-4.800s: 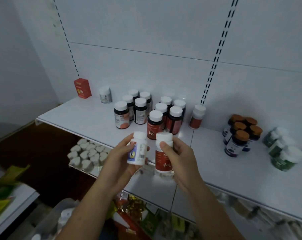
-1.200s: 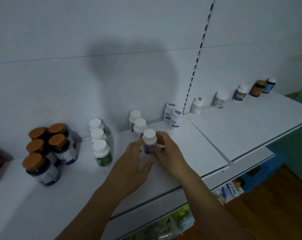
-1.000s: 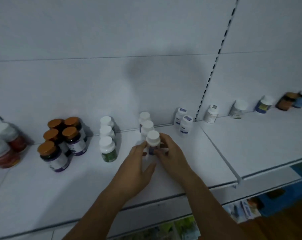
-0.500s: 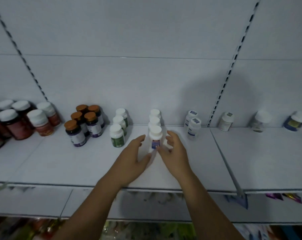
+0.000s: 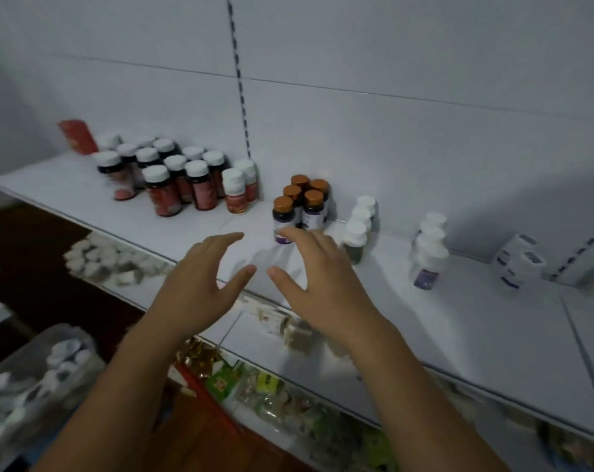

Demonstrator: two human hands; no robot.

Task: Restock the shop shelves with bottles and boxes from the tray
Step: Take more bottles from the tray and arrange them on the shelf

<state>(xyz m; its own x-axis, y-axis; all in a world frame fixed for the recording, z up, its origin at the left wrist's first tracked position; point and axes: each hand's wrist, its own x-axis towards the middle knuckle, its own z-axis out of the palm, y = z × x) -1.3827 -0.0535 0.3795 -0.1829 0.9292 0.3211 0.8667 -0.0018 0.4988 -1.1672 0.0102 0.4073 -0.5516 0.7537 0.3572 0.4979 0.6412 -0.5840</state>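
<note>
My left hand [image 5: 200, 287] and my right hand [image 5: 322, 281] hover side by side over the front of the white shelf [image 5: 459, 321], fingers spread, holding nothing. The white-capped bottle with a purple label [image 5: 428, 267] stands at the front of a row of white bottles, to the right of my right hand and apart from it. A clear tray [image 5: 26, 386] with several white-capped bottles sits low at the bottom left.
Along the shelf stand red bottles with white caps [image 5: 172, 178], orange-capped dark bottles [image 5: 302, 202], green-labelled white bottles [image 5: 356, 233], small white boxes [image 5: 517, 264] and a red box [image 5: 77, 136]. Lower shelves hold white jars [image 5: 108, 260] and coloured packets [image 5: 254, 386].
Both hands let go of the purple-labelled bottle and drew back left, away from it. The view swung left and down, bringing the tray and red bottles into sight.
</note>
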